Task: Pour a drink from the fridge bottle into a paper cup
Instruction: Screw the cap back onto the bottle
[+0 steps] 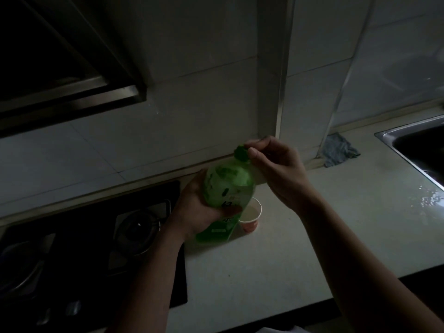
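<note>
My left grip point(193, 212) wraps around the lower body of the translucent green plastic bottle point(228, 186), with my fingers curled under it and my thumb across its label. The bottle leans, with its neck pointing up and away from me towards the tiled wall. The dim light does not let me tell whether its base touches the pale stone surface point(312, 248). Its shoulder looks cloudy and lighter green, and the label lower down carries white marks too blurred to read. My right grip point(278, 171) comes in from above, and its thumb and fingertips pinch the green screw cap point(241, 153) at the top of the neck.

A white paper cup with a red pattern point(252, 221) stands upright on the surface just beside the bottle's lower end, partly hidden by it, and pale liquid shows inside.

A black gas hob point(96, 248) lies to the left, set into the surface, under a steel range hood point(72, 97). A steel sink point(408, 138) is at the far right, and a crumpled blue-grey cloth point(340, 150) lies in the wall corner.
</note>
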Tool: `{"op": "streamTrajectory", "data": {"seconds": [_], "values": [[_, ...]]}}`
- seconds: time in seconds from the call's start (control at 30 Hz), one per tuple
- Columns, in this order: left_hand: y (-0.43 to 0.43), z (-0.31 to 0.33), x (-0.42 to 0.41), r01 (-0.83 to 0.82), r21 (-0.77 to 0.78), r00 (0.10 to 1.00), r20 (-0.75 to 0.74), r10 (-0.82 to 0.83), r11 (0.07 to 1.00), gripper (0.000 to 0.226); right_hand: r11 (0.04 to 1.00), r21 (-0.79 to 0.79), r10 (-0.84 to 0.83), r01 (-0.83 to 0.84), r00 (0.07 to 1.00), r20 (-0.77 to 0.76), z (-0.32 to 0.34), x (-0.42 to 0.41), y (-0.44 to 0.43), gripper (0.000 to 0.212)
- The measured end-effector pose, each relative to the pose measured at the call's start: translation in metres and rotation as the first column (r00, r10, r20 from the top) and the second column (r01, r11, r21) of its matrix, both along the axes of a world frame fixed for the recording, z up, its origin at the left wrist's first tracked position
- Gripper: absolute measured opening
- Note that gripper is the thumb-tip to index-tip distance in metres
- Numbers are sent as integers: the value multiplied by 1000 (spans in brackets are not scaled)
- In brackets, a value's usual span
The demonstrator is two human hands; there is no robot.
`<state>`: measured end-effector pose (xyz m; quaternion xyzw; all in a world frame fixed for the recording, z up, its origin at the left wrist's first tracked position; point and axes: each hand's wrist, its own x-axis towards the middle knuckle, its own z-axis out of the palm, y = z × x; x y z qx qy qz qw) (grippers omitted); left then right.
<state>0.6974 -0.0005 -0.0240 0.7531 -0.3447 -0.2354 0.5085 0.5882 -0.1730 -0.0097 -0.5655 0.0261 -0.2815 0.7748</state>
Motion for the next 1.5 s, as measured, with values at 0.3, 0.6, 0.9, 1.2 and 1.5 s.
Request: {"op": "streamTrajectory", "data": {"seconds": [0.3, 0.6, 0.9, 1.2, 1.5], "values": [[-5, -9, 2, -46, 20, 994, 97, 44, 999, 92, 995, -2, -102, 102, 994, -37, -1, 4, 4, 9], [-10, -10, 4, -50, 55, 996, 76, 46, 997, 97, 997, 76, -12, 16, 998, -54, 0, -4, -6, 20], [-20, -6, -3, -52, 54, 997, 66, 49, 997, 88, 995, 93, -10, 20, 994, -107, 5, -7, -9, 41], [-21, -2, -7, -88, 63, 986, 144, 79, 994, 91, 985, 56, -155, 162, 982, -112, 4, -5, -6, 33], [-17, 10, -7, -84, 83, 992, 97, 76, 993, 89, 993, 119, 35, -27, 997, -71, 7, -9, -16, 35]]}}
